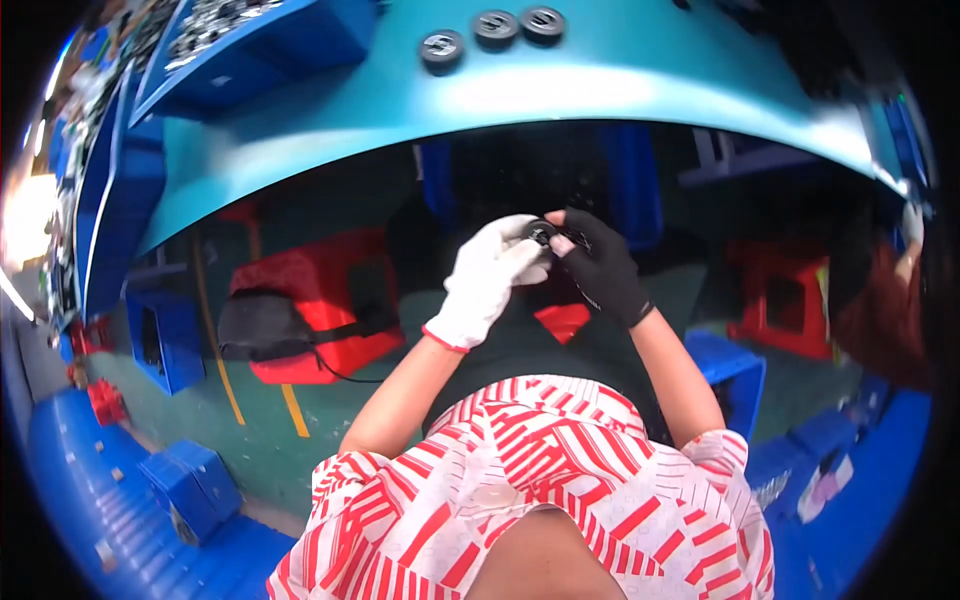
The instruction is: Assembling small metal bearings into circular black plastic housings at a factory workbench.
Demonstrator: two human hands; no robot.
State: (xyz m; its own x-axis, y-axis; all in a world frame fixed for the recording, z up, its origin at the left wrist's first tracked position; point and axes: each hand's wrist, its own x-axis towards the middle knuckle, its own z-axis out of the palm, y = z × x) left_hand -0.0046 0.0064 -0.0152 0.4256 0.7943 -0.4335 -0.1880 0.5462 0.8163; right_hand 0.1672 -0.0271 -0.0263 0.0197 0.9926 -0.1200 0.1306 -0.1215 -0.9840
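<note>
Round part in both hands, three similar discs on bench

Progress, left to right: three dark discs (495, 29) sit on the teal bench (610, 92), one slightly apart from the other two; probably set aside, finished or not can't tell. Below the bench edge, the left hand (482, 280), white glove, grips a black round piece (540, 232). The right hand (602, 265), black glove with bare fingertips, pinches the same piece from its other side. Looks mid-handling, this one not yet done; amount left can't be judged.

Containers, left to right: side bin (125, 185), blue, contents unclear. Floor crate (182, 340), blue, interior too dark. Bench-top bin (290, 70), blue, heaped with small shiny parts (215, 30). Under-bench bin (640, 190), blue, contents lost in shadow. Right-hand crate (730, 352), blue, dark inside, can't tell.
</note>
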